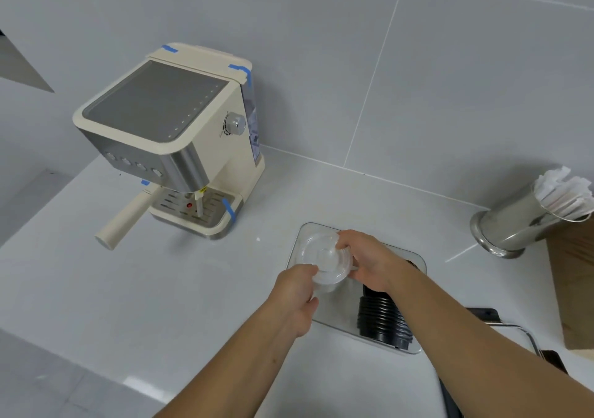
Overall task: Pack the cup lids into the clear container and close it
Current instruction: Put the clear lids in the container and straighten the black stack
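A stack of clear plastic cup lids (324,258) is held over the clear rectangular container (334,316), which lies open on the white counter. My left hand (297,295) grips the stack from the near left side. My right hand (366,261) grips it from the far right side. A row of black cup lids (381,316) lies on its side inside the container's right part, partly hidden by my right forearm. No cover for the container is visible.
A cream espresso machine (170,147) with a protruding handle stands at the back left. A steel canister (514,221) holding wrapped straws stands at the right, beside a brown cardboard box (575,276). A wire rack's edge (527,337) sits near right.
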